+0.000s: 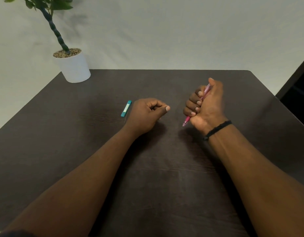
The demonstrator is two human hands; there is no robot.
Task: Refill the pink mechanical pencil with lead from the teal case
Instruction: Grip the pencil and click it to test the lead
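Your right hand (205, 106) fisted round pencil (206, 90): fingers wrapped on barrel, thumb up at top end, pink tip poking out below fist, pointing down toward desk (164, 168). Right grip full, holding pencil tilted, top end away from you. Your left hand (145, 115) rests on desk, fingers curled loosely in, thumb against forefinger; cannot tell whether anything is pinched. Case (126, 108) lies flat on desk just beside left hand's outer edge, apart from pencil. Potted plant (71, 65) at far left corner.
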